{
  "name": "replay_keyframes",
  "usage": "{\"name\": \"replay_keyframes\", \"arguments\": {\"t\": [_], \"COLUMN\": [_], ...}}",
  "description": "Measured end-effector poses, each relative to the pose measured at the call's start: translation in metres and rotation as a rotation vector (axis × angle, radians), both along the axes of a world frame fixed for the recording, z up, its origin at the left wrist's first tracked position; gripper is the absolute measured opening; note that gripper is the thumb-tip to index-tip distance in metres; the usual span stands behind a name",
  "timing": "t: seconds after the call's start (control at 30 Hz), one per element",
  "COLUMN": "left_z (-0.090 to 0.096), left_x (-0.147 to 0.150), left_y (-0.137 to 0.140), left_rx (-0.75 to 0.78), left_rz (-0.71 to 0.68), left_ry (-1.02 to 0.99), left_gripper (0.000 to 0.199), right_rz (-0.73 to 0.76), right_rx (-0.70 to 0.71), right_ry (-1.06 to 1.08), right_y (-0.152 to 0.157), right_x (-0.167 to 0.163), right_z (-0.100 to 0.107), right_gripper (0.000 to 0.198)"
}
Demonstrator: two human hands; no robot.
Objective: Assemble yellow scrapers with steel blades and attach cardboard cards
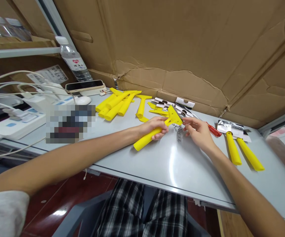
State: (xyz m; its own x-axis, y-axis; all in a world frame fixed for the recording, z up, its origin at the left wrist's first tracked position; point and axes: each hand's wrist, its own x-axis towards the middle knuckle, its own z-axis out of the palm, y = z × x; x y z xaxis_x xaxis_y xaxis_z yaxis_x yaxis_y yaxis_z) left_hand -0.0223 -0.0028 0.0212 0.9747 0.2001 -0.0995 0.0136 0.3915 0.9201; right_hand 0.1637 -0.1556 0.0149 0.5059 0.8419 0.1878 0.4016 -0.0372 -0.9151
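My left hand [158,127] is wrapped round the handle of a yellow scraper [143,141]. Its triangular head points up and to the right, with a dark metal blade [177,112] along the edge. At the lower end of that blade, the fingers of my right hand [198,132] are pinched together; what they hold, if anything, is too small to make out. On the table between both hands lies a small heap of metal screws or nuts [178,128]. Behind the scraper are flat yellow plastic pieces [158,112] and blades in white-and-dark sleeves [181,106].
Several yellow scraper handles [119,103] lie piled at the back left. Two scrapers with shiny blades [233,148] and a red tool handle [214,129] rest on the right. A power strip [16,123], phone [85,86] and water bottle [74,61] stand left; cardboard [169,42] walls the back.
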Motion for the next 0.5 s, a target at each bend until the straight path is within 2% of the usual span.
{"name": "replay_keyframes", "arguments": {"t": [0.17, 0.27, 0.37, 0.5], "left_z": [-0.001, -0.003, -0.004, -0.007], "left_x": [-0.001, 0.001, 0.003, 0.004], "left_y": [-0.002, -0.001, 0.002, 0.004], "left_rx": [-0.001, 0.007, 0.035, 0.06], "left_rz": [-0.001, 0.024, 0.067, 0.083], "left_ry": [0.007, 0.038, 0.064, 0.065], "left_gripper": [0.027, 0.021, 0.02, 0.019], "right_rz": [0.02, 0.04, 0.058, 0.156], "right_rx": [-0.008, -0.052, -0.109, -0.293], "right_ry": [0.041, 0.01, -0.208, -0.546], "right_y": [0.0, 0.0, -0.002, -0.008], "right_x": [0.001, 0.003, 0.006, 0.013], "right_z": [0.003, 0.004, 0.005, 0.009], "right_gripper": [0.038, 0.041, 0.044, 0.021]}}
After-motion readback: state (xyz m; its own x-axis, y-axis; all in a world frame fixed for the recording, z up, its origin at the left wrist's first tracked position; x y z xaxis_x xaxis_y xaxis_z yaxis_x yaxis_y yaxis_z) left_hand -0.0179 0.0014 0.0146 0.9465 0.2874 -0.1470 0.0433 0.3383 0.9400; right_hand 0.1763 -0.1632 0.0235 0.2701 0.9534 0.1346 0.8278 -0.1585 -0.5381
